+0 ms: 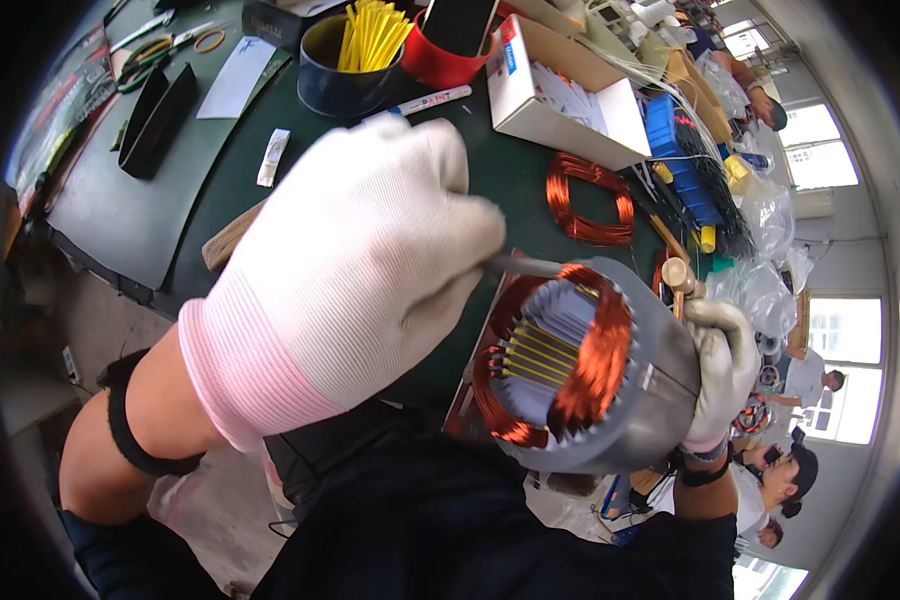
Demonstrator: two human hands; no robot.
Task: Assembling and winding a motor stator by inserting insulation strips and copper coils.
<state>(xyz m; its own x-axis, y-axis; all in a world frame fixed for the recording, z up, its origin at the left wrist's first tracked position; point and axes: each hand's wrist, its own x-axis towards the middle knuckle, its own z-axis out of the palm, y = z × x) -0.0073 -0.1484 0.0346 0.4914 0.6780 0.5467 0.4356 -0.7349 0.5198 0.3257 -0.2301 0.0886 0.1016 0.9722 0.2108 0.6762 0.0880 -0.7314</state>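
Note:
A grey motor stator [660,395] lies tilted before me, its open end facing left. Copper windings [602,355] bulge from its bore, where white slot liners and yellow strips [540,352] show. My left hand [360,240], in a white knit glove with a pink cuff, is closed around a thin grey rod [530,266]. The rod's far end meets the upper edge of the coil; its other end is hidden in my fist. My right hand [720,365], also gloved, grips the stator's outer right side with curled fingers. Beside its fingertips is a round wooden end [677,274].
A loose copper coil [590,200] lies on the dark green table behind the stator. Farther back stand a white box [570,125], a dark cup [335,85] of yellow strips, a red container [448,62] and a blue bin [682,165]. Scissors [160,52] lie far left. People sit at right.

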